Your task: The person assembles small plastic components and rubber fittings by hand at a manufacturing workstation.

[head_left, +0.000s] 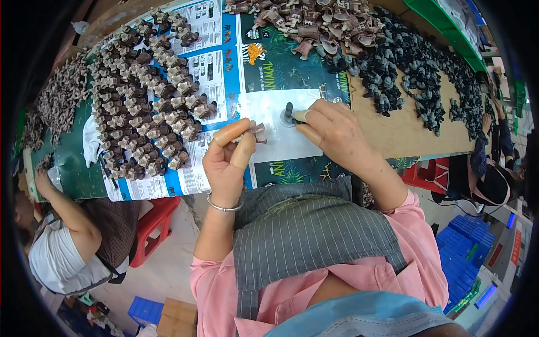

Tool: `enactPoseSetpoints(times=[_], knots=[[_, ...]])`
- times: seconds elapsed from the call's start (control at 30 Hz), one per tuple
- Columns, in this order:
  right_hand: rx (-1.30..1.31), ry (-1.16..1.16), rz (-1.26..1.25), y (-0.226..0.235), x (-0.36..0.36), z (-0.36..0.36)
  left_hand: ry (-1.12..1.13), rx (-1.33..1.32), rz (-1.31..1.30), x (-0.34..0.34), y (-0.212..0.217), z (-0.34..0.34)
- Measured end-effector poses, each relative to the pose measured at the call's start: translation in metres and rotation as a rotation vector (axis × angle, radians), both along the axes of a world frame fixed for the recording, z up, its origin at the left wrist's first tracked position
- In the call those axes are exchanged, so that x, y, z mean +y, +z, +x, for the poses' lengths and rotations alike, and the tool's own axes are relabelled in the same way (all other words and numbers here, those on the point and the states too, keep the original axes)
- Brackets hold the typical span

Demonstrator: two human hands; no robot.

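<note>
My left hand (223,160) pinches a small brown plastic figure part (257,133) between covered thumb and forefinger, above a white sheet (269,151). Orange and beige finger covers show on its fingertips. My right hand (337,132) is closed at the fingertips, which also wear pale covers. They meet the right edge of a small round greyish dish (287,119), from which a dark rounded piece (289,108) sticks up. Whether the right fingers grip the dish or something small beside it is hidden.
Rows of brown-and-cream figures (151,101) stand at the left. Brown hollow parts (331,25) are heaped at the back, and black-grey parts (393,73) lie on cardboard at the right. One co-worker (73,236) sits at left, another (483,174) at far right.
</note>
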State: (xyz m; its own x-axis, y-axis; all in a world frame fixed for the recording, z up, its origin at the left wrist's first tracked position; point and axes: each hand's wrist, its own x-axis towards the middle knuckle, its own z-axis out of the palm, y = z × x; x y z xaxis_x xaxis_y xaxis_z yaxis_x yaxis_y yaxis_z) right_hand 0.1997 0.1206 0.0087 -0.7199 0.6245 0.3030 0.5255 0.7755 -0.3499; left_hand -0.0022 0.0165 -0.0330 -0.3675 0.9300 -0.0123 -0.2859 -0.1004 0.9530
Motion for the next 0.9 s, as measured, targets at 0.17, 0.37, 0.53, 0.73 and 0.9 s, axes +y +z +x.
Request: enactPoseSetpoints(times=[0.17,0.37,0.53,0.73,0.9], knots=[[0.009,-0.006,0.012,-0.001,0.002,0.002,0.011,-0.011,-0.031,0.003,0.007,0.002],[0.105,-0.095,-0.196,-0.008,0.003,0.009,-0.009,-0.182,-0.075,0.009,0.009,0.012],[0.493,-0.230,-0.668,0.000,-0.004,0.015,-0.043,-0.365,-0.127,0.013,0.013,0.021],[0.502,0.005,-0.499,0.004,-0.015,0.003,-0.081,-0.419,-0.075,0.012,0.022,0.035],[0.522,-0.042,-0.342,-0.013,-0.034,-0.010,-0.037,0.077,0.143,0.004,0.020,0.033]])
